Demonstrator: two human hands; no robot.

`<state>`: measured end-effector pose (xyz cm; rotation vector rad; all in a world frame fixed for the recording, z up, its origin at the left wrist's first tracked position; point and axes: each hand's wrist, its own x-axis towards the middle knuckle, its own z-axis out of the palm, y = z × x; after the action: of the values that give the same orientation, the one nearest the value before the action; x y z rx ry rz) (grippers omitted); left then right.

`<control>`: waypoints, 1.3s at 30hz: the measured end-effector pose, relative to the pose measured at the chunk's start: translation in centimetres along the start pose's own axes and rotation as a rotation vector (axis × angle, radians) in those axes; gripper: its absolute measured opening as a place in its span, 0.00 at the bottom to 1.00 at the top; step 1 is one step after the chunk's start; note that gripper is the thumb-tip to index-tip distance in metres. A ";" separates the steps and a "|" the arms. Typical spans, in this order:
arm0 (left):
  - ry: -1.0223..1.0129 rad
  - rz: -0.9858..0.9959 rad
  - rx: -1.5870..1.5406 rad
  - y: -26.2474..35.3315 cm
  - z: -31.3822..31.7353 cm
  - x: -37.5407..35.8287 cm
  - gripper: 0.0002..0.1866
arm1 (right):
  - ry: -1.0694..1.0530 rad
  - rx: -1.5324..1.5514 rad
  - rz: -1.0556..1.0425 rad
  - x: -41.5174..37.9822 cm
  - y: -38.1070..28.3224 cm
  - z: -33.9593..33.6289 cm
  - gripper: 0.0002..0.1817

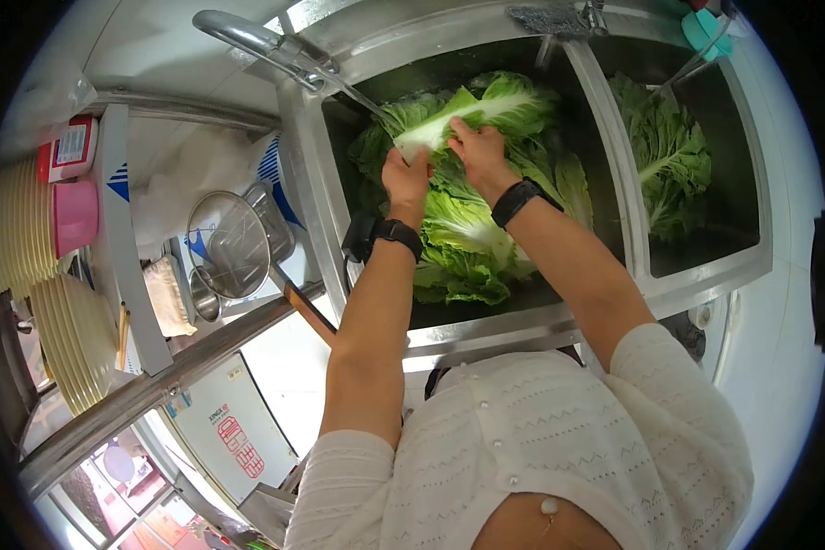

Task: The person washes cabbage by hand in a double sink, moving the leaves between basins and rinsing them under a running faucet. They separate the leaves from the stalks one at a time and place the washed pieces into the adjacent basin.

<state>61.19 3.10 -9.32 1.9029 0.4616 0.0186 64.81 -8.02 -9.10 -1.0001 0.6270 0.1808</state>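
Over the larger sink basin point(605, 229), a long cabbage leaf point(502, 105) with a thick white rib is stretched between my two hands. My left hand point(405, 177) pinches the pale stem end, close to the stream of water from the tap. Farther along the rib, my right hand point(479, 151) grips the leaf with its thumb on top. More green cabbage leaves point(458, 220) lie loose below in the basin, partly hidden by my forearms. The curved metal tap point(247, 35) reaches in from the upper left with water running.
In the smaller basin on the right lie more leaves point(674, 160). A second tap point(591, 16) stands at the back, near a teal item point(706, 35). Leftward, a shelf holds a wire strainer point(229, 243), stacked cream plates point(73, 339) and a pink container point(75, 218).
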 end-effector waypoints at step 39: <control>-0.339 -0.287 -0.463 0.8 -5.4 -4.0 0.15 | -0.879 -0.867 0.005 -5.6 0.9 -0.1 0.20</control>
<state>56.53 6.39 -5.71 1.3399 0.4479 -0.3519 59.88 -6.90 -6.64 -1.5839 -0.3087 0.8919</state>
